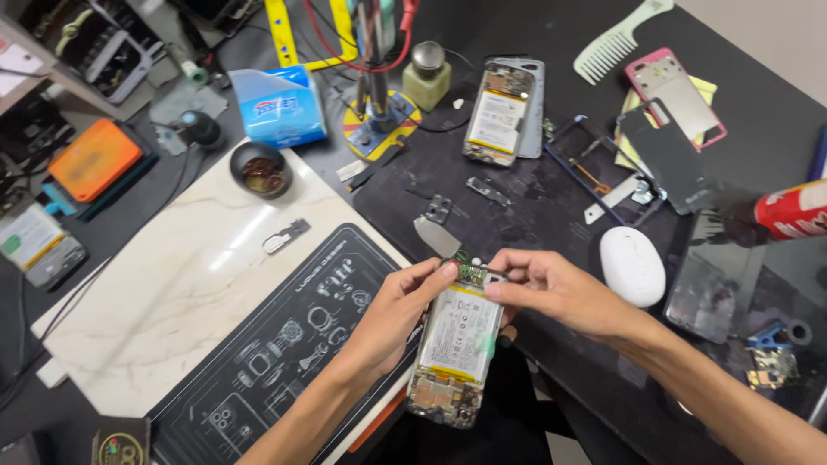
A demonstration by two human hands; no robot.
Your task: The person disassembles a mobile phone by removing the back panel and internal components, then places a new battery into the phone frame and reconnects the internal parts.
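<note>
An opened phone (454,349) with its back cover off shows a white battery and circuit boards; it is held over the table's front edge. My left hand (398,312) grips its left side, thumb and forefinger at the top board. My right hand (551,288) pinches a small part at the phone's top edge (472,274). Both hands meet at that top end.
A second opened phone (495,116) lies farther back. A black printed mat (284,344) lies on a white marble slab (172,284). A white oval case (631,265), glass panels (668,155), a comb (616,39), a red can (792,209), a tissue pack (280,105) and small metal parts (438,232) lie around.
</note>
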